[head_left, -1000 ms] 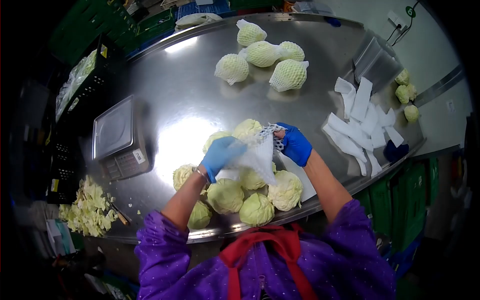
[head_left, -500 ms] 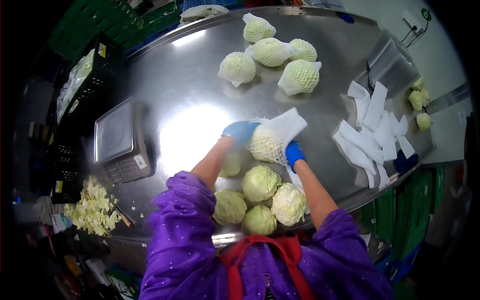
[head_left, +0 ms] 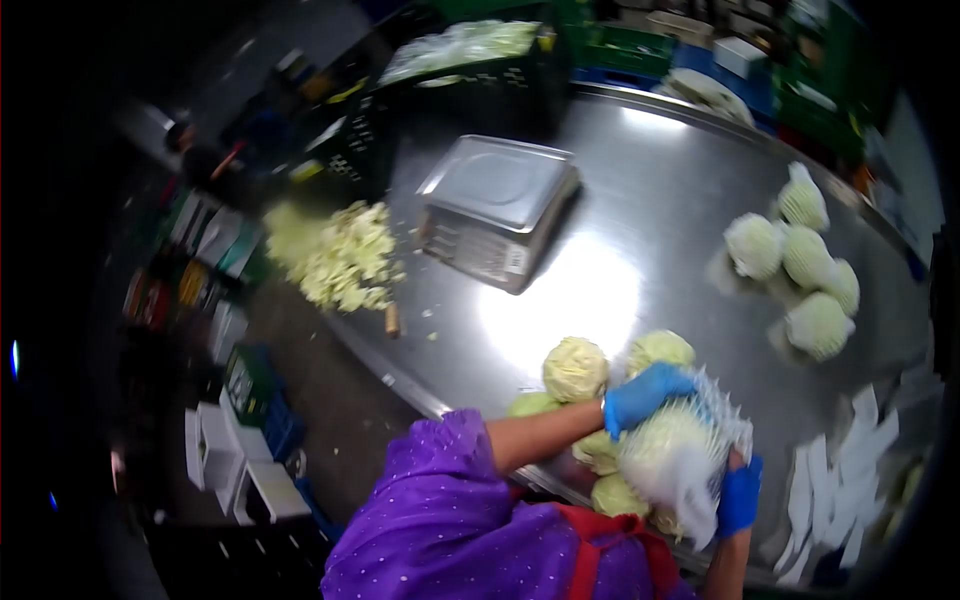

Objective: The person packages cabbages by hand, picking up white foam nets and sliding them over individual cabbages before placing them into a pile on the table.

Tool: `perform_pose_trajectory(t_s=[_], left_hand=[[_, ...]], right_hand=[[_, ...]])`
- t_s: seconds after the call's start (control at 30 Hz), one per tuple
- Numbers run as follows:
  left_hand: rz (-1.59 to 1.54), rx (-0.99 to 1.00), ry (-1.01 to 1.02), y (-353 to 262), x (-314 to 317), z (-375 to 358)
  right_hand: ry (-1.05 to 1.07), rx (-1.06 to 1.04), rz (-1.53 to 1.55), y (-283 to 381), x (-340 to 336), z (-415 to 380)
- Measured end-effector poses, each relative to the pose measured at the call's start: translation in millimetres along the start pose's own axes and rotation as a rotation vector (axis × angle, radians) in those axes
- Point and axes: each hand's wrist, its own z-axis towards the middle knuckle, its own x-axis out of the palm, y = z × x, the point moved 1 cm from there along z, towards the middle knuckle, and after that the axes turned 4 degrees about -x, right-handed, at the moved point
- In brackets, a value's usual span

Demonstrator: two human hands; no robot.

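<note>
My left hand [head_left: 645, 397], in a blue glove, is closed round the upper left of a cabbage [head_left: 665, 452] partly covered by a white foam net [head_left: 725, 415]. At the right side of that same cabbage, my right hand [head_left: 740, 495], also gloved, grips the net; its fingertips are partly hidden. Bare cabbages lie beside and under the held one, among them a yellowish one [head_left: 575, 369] and a greener one [head_left: 660, 350]. Several netted cabbages [head_left: 754, 246] stand together at the right of the steel table [head_left: 640, 190].
A scale [head_left: 500, 195] stands left of the table's middle. Cut leaves [head_left: 345, 255] and a wooden handle [head_left: 392, 320] lie by the left edge. White foam nets [head_left: 835, 480] are spread at the lower right. Behind are a dark crate [head_left: 480, 100] and, farther left, a person [head_left: 200, 160].
The view has swung left, so the scale and netted cabbages appear farther right. Both hands and the held cabbage are now lower, over the bare cabbages. The net's loose end hangs down toward me.
</note>
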Motion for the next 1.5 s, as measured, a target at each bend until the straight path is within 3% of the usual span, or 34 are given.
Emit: perform_pose_trajectory(t_s=[0.03,0.07,0.1,0.17,0.2,0.27,0.33,0.4,0.47,0.5,0.57,0.6,0.67,0.7,0.77,0.9,0.93,0.97,1.0,1.07,1.1,1.2,1.27,1.37,1.5], left_hand=[[-0.399,-0.227,-0.044,-12,-1,-26],[-0.808,-0.439,-0.082,-26,1,-52],[-0.928,-0.509,-0.212,-26,6,-73],[-1.141,-0.602,-0.413,-40,6,-102],[-1.229,-0.621,-0.447,-39,3,-112],[-1.429,-0.683,-0.471,-28,5,-126],[-1.489,-0.635,-0.454,-33,-1,-132],[-1.479,-0.667,-0.453,-43,1,-135],[-1.458,-0.609,-0.45,-36,5,-134],[-1.411,-0.59,-0.47,-47,6,-132],[-1.393,-0.469,-0.434,-54,2,-130],[-1.326,-0.434,-0.393,-61,1,-129],[-0.643,-0.4,-0.318,-79,-16,-127],[-0.491,-0.352,-0.301,-79,-18,-127],[-0.732,-0.484,-0.301,-74,-6,-126],[-1.087,-0.62,-0.213,-53,13,-131],[-1.209,-0.637,-0.196,-45,18,-134],[-1.117,-0.658,-0.195,-29,25,-138],[-1.201,-0.583,-0.145,-15,30,-146],[-1.376,-0.429,-0.05,0,41,-158],[-1.226,-0.471,-0.096,3,47,-160],[-1.29,-0.49,-0.247,10,59,-154],[-1.432,-0.506,-0.221,25,52,-144],[-1.655,-0.525,-0.192,12,42,-128],[-1.489,-0.382,-0.242,79,43,-123]], right_hand=[[0.091,0.096,-0.025,9,10,-15],[0.193,0.197,-0.011,-33,7,-23],[0.268,0.145,-0.111,-30,20,-33],[0.362,0.354,0.184,-21,40,-41],[0.392,0.47,0.328,-19,48,-48],[0.354,0.443,0.387,-21,63,-47],[0.282,0.418,0.428,1,74,-51],[0.352,0.358,0.204,28,82,-45],[0.3,0.322,0.178,21,93,-51],[0.343,0.371,0.245,29,93,-51],[0.376,0.559,0.677,38,97,-52],[0.366,0.475,0.688,44,95,-52],[0.298,0.374,0.776,38,92,-49],[0.29,0.287,0.696,43,87,-48],[0.265,0.13,0.538,62,76,-45],[0.292,0.113,0.237,78,83,-35],[0.226,-0.015,0.124,69,83,-30],[0.157,-0.14,0.009,57,84,-25],[0.086,-0.262,-0.11,52,82,-22],[0.115,-0.131,-0.162,50,74,-18],[0.126,-0.07,-0.191,46,72,-17],[0.213,0.134,-0.099,38,59,-2],[0.279,0.311,0.082,33,47,5],[0.449,0.371,0.5,15,39,9],[0.582,0.428,0.802,1,47,-9]])
